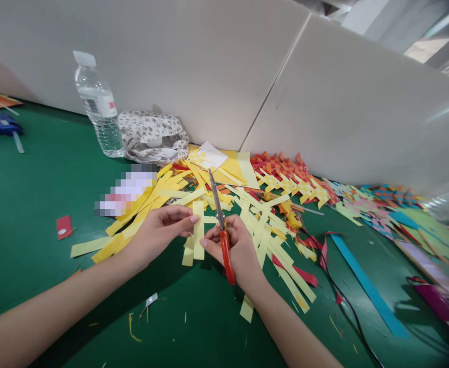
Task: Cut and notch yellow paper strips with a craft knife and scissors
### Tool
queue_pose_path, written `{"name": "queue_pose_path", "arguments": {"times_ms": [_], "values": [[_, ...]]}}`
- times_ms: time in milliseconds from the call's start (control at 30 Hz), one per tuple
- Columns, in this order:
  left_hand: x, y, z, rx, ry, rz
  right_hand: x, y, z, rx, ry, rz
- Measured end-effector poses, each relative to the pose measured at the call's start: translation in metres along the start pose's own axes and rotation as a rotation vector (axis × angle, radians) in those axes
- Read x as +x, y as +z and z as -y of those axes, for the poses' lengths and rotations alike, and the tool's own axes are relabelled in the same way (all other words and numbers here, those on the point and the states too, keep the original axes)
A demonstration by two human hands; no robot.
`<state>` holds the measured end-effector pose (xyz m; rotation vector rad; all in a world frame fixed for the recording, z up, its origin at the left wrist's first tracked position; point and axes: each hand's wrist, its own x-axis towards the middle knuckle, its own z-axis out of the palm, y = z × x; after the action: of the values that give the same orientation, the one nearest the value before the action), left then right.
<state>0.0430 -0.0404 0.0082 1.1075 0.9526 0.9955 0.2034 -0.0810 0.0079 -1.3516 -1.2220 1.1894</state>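
Observation:
Between thumb and fingers, my left hand (166, 230) pinches pale yellow paper strips (198, 243), which hang upright with a short piece sticking out sideways to the right. My right hand (237, 245) is closed around a pair of scissors (227, 255) with red handles, the blades pointing up and away from me. The right thumb and a fingertip come close to the strips; whether they touch them I cannot tell. Beyond both hands lie loose yellow strips (147, 204) on the left and a pile of pale yellow strips (260, 225) on the right.
A water bottle (103, 115) and a patterned cloth bag (151, 135) stand by the white partition (170, 66). Woven paper fish shapes (285, 176) lie at its foot. On the right are a black cable (347, 296) and a blue strip (368, 283); at far left, a glue gun (0, 127).

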Motion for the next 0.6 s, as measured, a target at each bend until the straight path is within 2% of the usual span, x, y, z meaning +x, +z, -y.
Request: {"name": "queue_pose_path", "arguments": {"times_ms": [233, 600], "values": [[-0.0004, 0.0009, -0.0023, -0.018, 0.004, -0.046, 0.0017, -0.0004, -0.0012, -0.002, 0.002, 0.01], [-0.0004, -0.0004, -0.0008, 0.02, 0.005, -0.02, -0.001, 0.0005, 0.0028, -0.018, 0.016, 0.011]]}}
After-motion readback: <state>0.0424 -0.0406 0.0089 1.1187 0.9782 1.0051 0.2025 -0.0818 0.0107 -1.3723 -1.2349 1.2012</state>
